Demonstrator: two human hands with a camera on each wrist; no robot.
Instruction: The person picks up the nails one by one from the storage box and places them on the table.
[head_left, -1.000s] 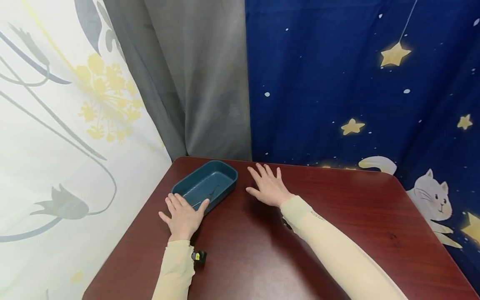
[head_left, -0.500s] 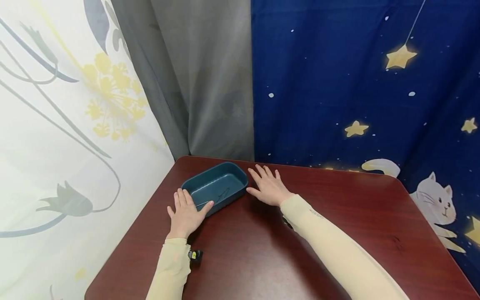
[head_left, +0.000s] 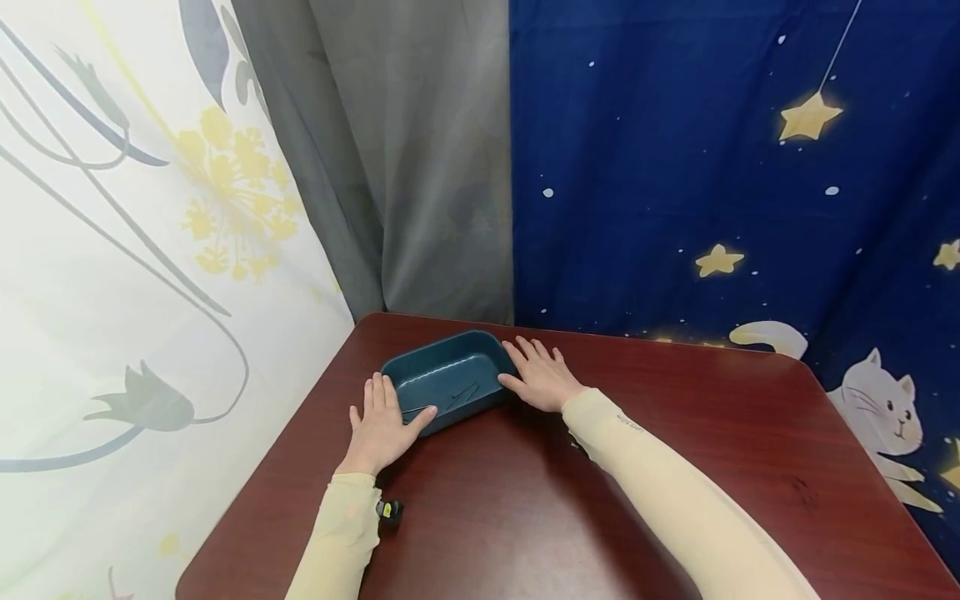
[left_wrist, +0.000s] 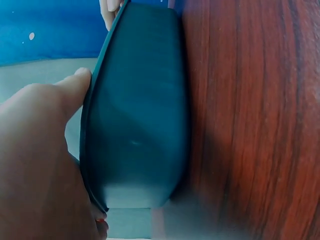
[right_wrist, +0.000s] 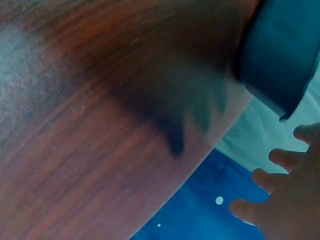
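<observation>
Fingers of the left hand (head_left: 377, 435) are straight; three lie side by side at the left end of the blue-green box (head_left: 441, 360), while the little finger stands slightly apart. The thumb is spread away and touches the near rim, as the left wrist view confirms. Fingers of the right hand (head_left: 543, 382) are extended and spaced apart at the right end of the box. Contact on this side cannot be confirmed.

Position: the box rests upright on the dark red table (head_left: 480, 508), toward its far left corner, between both hands. Thin dark lines (head_left: 463, 394) show on the floor of the box; they are too fine to identify.

Change from the frame 1.0 s earlier: the box has shifted right and rotated, so that its long side now runs closer to parallel with the far table edge. Its right end, formerly separated from the right hand by bare table, now meets those fingertips in the head view. The left hand has travelled right with the box. The right hand has held nearly the same place.
</observation>
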